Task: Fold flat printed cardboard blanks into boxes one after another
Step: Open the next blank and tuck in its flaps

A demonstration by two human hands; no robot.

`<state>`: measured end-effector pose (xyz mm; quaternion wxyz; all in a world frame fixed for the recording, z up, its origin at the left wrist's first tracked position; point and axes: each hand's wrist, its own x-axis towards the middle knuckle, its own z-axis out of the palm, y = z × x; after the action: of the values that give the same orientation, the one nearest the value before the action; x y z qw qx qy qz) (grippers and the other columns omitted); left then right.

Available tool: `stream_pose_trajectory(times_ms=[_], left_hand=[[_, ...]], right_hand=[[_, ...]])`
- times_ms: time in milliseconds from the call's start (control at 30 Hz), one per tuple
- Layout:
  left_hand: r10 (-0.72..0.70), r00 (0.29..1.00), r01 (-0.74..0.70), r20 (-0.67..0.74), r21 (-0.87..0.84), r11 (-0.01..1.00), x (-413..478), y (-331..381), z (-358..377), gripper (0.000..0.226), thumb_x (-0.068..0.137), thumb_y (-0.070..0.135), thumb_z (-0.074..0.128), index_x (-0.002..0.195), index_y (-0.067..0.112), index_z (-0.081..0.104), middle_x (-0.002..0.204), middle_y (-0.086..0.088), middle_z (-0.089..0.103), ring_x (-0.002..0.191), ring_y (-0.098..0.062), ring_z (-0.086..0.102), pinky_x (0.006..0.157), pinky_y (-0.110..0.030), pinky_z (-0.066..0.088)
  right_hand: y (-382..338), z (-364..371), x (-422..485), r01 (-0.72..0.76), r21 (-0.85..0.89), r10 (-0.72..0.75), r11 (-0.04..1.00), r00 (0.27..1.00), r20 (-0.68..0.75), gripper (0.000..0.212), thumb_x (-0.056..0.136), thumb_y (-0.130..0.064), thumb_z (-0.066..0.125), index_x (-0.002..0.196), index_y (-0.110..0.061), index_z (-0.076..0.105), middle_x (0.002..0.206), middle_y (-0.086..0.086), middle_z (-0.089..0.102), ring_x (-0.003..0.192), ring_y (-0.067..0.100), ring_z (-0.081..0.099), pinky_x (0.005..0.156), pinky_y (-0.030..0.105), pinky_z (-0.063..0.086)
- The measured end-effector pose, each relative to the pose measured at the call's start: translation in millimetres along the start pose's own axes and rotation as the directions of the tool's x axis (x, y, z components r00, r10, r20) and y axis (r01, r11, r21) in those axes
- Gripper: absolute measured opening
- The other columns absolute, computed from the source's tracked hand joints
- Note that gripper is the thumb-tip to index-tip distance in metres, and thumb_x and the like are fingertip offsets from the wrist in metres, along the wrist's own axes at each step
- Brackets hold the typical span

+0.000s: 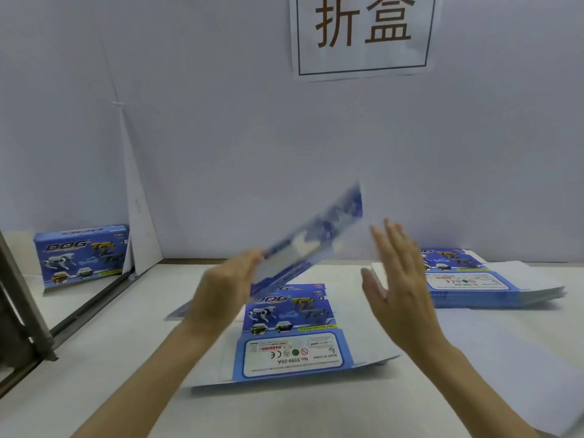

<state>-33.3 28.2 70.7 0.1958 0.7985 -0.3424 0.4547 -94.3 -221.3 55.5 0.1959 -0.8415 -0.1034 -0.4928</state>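
Observation:
My left hand [227, 289] grips a blue printed cardboard blank [313, 238] by its lower end and holds it tilted in the air; the blank is blurred by motion. My right hand [398, 282] is open, fingers spread, just to the right of that blank and not touching it. Below both hands a small stack of flat blanks [290, 336] lies on the table, printed side up with robot dogs and a white warning label. A folded box [82, 256] with the same print stands upright at the far left.
A thicker stack of flat blanks [474, 282] lies at the back right of the white table [94, 390]. A dark metal frame [22, 314] runs along the left edge. A white wall with a paper sign [363, 33] closes off the back.

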Motion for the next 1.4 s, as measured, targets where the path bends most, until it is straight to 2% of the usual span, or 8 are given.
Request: stream_pose_trajectory(times_ms=[100,200,400,500,767,900,1067,1400], left_hand=[[-0.331,0.908,0.268,-0.258,-0.248,0.931,35,14,-9,0.019,0.095,0.012,0.054,0.099,0.000,0.068,0.071,0.000,0.063,0.056,-0.003,0.053,0.053,-0.003,0.037],[-0.529,0.817,0.349,-0.228,-0.533,0.770,49,39,-3,0.030,0.096,0.028,0.047,0.108,0.008,0.065,0.089,0.010,0.066,0.083,0.009,0.061,0.062,-0.002,0.044],[-0.633,0.773,0.379,-0.042,-0.770,0.514,41,54,13,0.029,0.097,0.029,0.045,0.122,0.037,0.057,0.111,0.013,0.068,0.103,-0.002,0.064,0.070,-0.009,0.051],[-0.652,0.757,0.440,0.036,-0.766,0.469,37,53,23,0.048,0.089,0.040,0.044,0.136,0.032,0.050,0.123,0.012,0.063,0.112,-0.001,0.059,0.079,-0.013,0.053],[-0.602,0.796,0.452,0.071,-0.732,0.510,32,66,32,0.036,0.093,0.047,0.044,0.127,0.054,0.036,0.110,0.047,0.053,0.107,0.023,0.048,0.068,0.003,0.041],[-0.544,0.819,0.481,0.183,-0.737,0.475,30,69,41,0.039,0.092,0.037,0.052,0.131,0.038,0.050,0.134,0.020,0.052,0.124,0.004,0.049,0.081,0.001,0.040],[-0.505,0.739,0.596,0.446,-0.783,0.180,25,30,18,0.087,0.048,0.047,0.091,0.124,0.041,0.049,0.109,0.011,0.070,0.099,-0.012,0.068,0.070,-0.023,0.057],[-0.473,0.718,0.576,0.512,-0.818,-0.011,26,35,13,0.029,0.060,0.025,0.087,0.083,0.037,0.074,0.097,-0.006,0.075,0.082,-0.027,0.073,0.057,-0.033,0.058]], right_hand=[[-13,-6,25,-0.324,0.295,0.320,0.899,0.945,0.063,0.069,0.094,-0.017,0.059,0.151,-0.017,0.020,0.155,-0.001,0.027,0.142,0.012,0.026,0.113,0.025,0.025],[-23,-5,45,-0.447,0.587,0.410,0.675,0.889,0.204,0.053,0.095,-0.029,0.054,0.140,-0.035,0.029,0.130,-0.029,0.041,0.107,-0.023,0.044,0.075,-0.003,0.040],[1,-17,57,-0.537,0.658,0.557,0.527,0.804,0.211,0.037,0.095,-0.029,0.052,0.132,-0.025,0.047,0.113,-0.006,0.059,0.102,0.012,0.062,0.052,0.013,0.048],[2,-14,51,-0.513,0.712,0.462,0.479,0.837,0.292,0.019,0.092,-0.028,0.056,0.110,-0.034,0.055,0.091,-0.018,0.069,0.089,0.001,0.066,0.050,0.013,0.050],[-13,1,43,-0.530,0.708,0.405,0.468,0.840,0.361,0.065,0.066,-0.051,0.069,0.126,-0.030,0.053,0.104,-0.015,0.070,0.092,-0.001,0.066,0.064,0.012,0.053],[-22,0,40,-0.560,0.715,0.294,0.419,0.829,0.476,0.018,0.073,-0.047,0.065,0.090,-0.046,0.072,0.090,-0.006,0.075,0.082,0.018,0.072,0.062,0.021,0.054],[-4,-20,42,-0.620,0.695,0.329,0.363,0.783,0.527,0.026,0.070,-0.036,0.080,0.086,-0.016,0.073,0.077,0.005,0.075,0.060,0.020,0.071,0.050,0.022,0.053],[4,-26,41,-0.686,0.695,0.340,0.218,0.720,0.604,0.046,0.066,-0.039,0.078,0.103,-0.017,0.065,0.090,0.007,0.076,0.075,0.026,0.074,0.052,0.027,0.056]])
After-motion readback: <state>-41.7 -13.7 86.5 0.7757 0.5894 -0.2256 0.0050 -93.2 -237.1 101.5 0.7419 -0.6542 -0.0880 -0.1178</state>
